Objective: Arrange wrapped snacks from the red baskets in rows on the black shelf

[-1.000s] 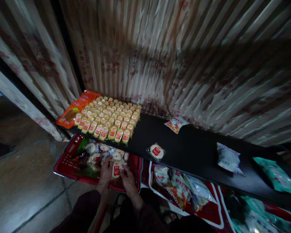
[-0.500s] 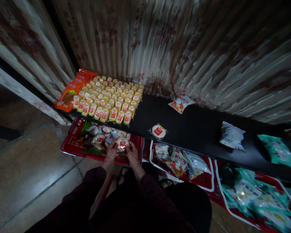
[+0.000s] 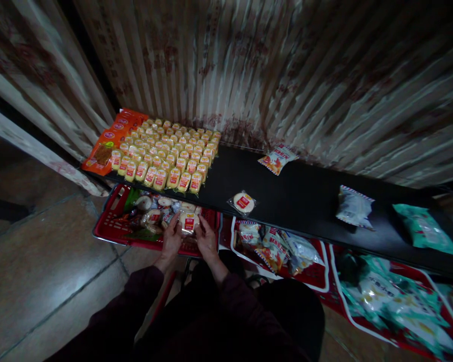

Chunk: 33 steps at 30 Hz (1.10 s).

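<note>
A round, pale packaged cake [image 3: 189,222] in clear wrap with a red label is gripped by its two sides. My left hand [image 3: 171,239] closes on its left edge and my right hand [image 3: 207,238] on its right edge. Both hands are over a red basket [image 3: 109,221] that holds more wrapped round cakes [image 3: 151,216]. A similar wrapped cake [image 3: 243,202] lies flat on the black table [image 3: 226,171], up and to the right of my hands.
Rows of small yellow wrapped cakes [image 3: 166,156] and an orange packet [image 3: 109,141] cover the table's left end. Snack bags [image 3: 278,159] lie farther right, by a white-and-blue bag [image 3: 355,207] and a green bag [image 3: 425,229]. Red baskets of bags [image 3: 287,251] stand below the table edge.
The cake between my hands has come slightly nearer to me and its label faces up more fully. The whole view has shifted a little; the things on the table stay put.
</note>
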Each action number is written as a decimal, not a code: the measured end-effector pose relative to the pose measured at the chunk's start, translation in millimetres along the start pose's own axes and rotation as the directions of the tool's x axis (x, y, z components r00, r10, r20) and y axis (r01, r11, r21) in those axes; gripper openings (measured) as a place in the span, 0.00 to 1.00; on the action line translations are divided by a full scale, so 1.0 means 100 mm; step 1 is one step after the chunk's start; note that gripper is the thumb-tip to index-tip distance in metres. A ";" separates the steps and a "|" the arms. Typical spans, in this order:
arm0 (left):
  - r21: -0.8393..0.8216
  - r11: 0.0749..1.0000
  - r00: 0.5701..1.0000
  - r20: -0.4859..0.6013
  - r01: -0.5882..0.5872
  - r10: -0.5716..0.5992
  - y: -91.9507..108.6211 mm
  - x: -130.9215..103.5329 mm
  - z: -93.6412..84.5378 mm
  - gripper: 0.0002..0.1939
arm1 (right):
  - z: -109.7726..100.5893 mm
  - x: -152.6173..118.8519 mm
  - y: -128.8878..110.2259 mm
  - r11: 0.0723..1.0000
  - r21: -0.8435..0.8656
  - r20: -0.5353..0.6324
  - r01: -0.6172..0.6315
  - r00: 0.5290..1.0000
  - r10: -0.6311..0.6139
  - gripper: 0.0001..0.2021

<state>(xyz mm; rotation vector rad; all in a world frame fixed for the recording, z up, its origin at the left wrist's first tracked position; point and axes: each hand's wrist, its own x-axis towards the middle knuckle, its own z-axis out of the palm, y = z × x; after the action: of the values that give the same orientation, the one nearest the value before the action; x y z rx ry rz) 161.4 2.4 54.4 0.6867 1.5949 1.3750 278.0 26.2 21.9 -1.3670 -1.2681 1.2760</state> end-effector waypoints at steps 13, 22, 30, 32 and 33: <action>0.127 0.978 0.984 -0.035 -0.168 0.174 0.42 -0.05 0.15 0.23 | -0.12 -0.01 -0.54 0.993 0.115 -0.027 0.024 0.999 -0.021 0.22; -0.035 0.990 0.990 -0.033 -0.139 0.138 0.57 -0.10 0.31 0.21 | -0.21 0.03 -0.66 0.972 0.234 -0.042 0.024 0.999 -0.014 0.21; 0.064 0.965 0.967 -0.025 -0.253 0.255 0.54 -0.09 0.36 0.15 | -0.30 0.00 -0.79 0.967 0.250 -0.091 0.048 0.995 -0.026 0.20; 0.101 0.958 0.961 -0.047 -0.267 0.273 0.53 -0.09 0.36 0.15 | -0.31 -0.01 -0.81 0.971 0.234 -0.097 0.058 0.995 -0.036 0.20; 0.110 0.958 0.960 -0.057 -0.265 0.273 0.53 -0.09 0.37 0.15 | -0.31 -0.01 -0.82 0.976 0.207 -0.105 0.073 0.993 -0.052 0.20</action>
<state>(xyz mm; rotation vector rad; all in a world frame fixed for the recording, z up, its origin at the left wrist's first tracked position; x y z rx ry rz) 190.5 24.3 108.7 0.9539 1.6833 1.5364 299.3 36.6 106.4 -1.2141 -1.0675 1.2451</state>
